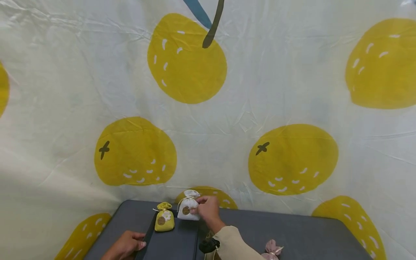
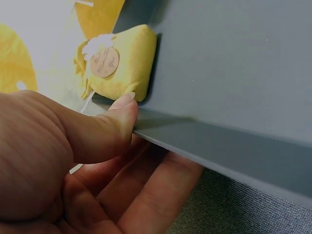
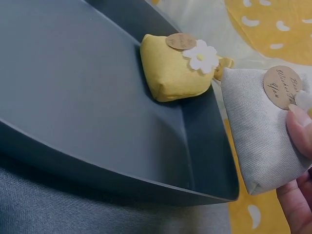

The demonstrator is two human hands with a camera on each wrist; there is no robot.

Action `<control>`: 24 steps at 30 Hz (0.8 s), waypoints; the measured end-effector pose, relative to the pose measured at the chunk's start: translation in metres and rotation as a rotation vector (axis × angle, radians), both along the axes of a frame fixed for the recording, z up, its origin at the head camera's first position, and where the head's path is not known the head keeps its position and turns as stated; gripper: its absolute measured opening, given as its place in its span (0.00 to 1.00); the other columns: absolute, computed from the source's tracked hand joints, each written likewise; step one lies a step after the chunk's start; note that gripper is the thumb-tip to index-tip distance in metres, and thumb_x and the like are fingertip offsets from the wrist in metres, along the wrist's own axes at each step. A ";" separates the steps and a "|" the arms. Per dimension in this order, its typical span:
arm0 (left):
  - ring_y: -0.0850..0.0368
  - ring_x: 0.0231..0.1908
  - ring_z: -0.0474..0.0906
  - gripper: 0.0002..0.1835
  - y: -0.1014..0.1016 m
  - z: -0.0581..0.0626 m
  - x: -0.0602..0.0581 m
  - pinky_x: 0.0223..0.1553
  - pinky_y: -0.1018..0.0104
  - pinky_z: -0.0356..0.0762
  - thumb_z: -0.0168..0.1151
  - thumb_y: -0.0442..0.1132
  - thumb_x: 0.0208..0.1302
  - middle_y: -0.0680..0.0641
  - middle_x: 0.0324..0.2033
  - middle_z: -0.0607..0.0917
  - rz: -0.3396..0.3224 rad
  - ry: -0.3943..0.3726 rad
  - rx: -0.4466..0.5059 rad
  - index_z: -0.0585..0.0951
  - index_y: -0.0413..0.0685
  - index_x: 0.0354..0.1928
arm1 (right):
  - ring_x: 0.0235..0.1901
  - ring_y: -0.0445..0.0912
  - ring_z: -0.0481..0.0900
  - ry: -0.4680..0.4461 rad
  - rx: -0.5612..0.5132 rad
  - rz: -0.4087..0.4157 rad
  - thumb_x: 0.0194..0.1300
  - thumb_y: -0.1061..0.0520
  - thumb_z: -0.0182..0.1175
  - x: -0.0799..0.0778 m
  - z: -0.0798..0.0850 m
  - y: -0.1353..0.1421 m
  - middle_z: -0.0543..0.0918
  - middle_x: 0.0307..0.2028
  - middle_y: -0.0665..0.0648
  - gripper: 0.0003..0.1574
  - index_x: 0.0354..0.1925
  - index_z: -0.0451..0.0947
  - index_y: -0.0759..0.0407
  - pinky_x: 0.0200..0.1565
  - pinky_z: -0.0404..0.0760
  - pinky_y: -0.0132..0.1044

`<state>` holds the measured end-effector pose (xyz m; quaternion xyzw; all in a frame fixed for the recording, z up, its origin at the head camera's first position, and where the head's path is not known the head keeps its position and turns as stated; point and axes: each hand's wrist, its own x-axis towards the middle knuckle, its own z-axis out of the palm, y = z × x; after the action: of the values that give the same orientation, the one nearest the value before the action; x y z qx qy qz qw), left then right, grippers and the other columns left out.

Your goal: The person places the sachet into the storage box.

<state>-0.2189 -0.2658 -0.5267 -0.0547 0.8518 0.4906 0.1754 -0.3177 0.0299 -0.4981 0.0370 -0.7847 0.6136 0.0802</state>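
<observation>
My left hand (image 1: 127,244) pinches the side wall of a dark grey tray (image 2: 219,144), thumb inside and fingers underneath. A yellow drawstring pouch (image 1: 164,220) with a white felt flower and a round brown tag sits in the tray's far left corner, leaning on the wall. My right hand (image 1: 209,210) holds a white drawstring pouch (image 3: 258,126) between thumb and fingers at the tray's far right corner. In the right wrist view this pouch is just outside the tray wall, its round tag (image 3: 282,87) facing up and its flower partly behind the thumb.
A pink pouch (image 1: 272,250) lies on the dark grey table (image 1: 299,231) to the right of my right sleeve (image 1: 237,242). Behind the table hangs a pale curtain (image 1: 211,115) printed with yellow fruit.
</observation>
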 end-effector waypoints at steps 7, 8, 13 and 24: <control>0.31 0.56 0.83 0.29 -0.023 -0.040 -0.028 0.53 0.48 0.87 0.74 0.38 0.64 0.27 0.53 0.86 -0.011 -0.056 0.050 0.79 0.24 0.61 | 0.22 0.40 0.79 0.010 0.019 -0.023 0.31 0.72 0.82 0.001 -0.004 0.000 0.89 0.23 0.58 0.17 0.26 0.90 0.65 0.25 0.81 0.34; 0.29 0.58 0.82 0.27 -0.015 -0.032 -0.024 0.55 0.46 0.86 0.72 0.36 0.66 0.26 0.55 0.85 0.008 -0.051 0.015 0.79 0.24 0.61 | 0.22 0.39 0.79 0.015 0.021 -0.026 0.31 0.72 0.82 0.001 -0.004 0.000 0.89 0.23 0.58 0.17 0.25 0.90 0.65 0.25 0.81 0.34; 0.25 0.62 0.76 0.25 -0.009 -0.032 -0.020 0.57 0.43 0.84 0.71 0.36 0.67 0.27 0.58 0.84 0.011 -0.038 -0.048 0.81 0.26 0.61 | 0.22 0.38 0.79 0.024 0.052 -0.045 0.31 0.70 0.84 0.002 -0.010 0.000 0.90 0.22 0.57 0.17 0.25 0.90 0.63 0.25 0.81 0.32; 0.33 0.53 0.86 0.23 0.016 -0.013 -0.006 0.50 0.45 0.88 0.67 0.28 0.67 0.25 0.55 0.85 0.107 -0.071 0.014 0.79 0.24 0.62 | 0.21 0.40 0.80 0.052 0.089 -0.086 0.30 0.71 0.83 0.002 -0.017 0.001 0.89 0.21 0.56 0.17 0.24 0.89 0.63 0.25 0.82 0.34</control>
<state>-0.2247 -0.2496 -0.5394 -0.1163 0.8374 0.5030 0.1795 -0.3158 0.0307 -0.5154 0.0226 -0.8097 0.5729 0.1252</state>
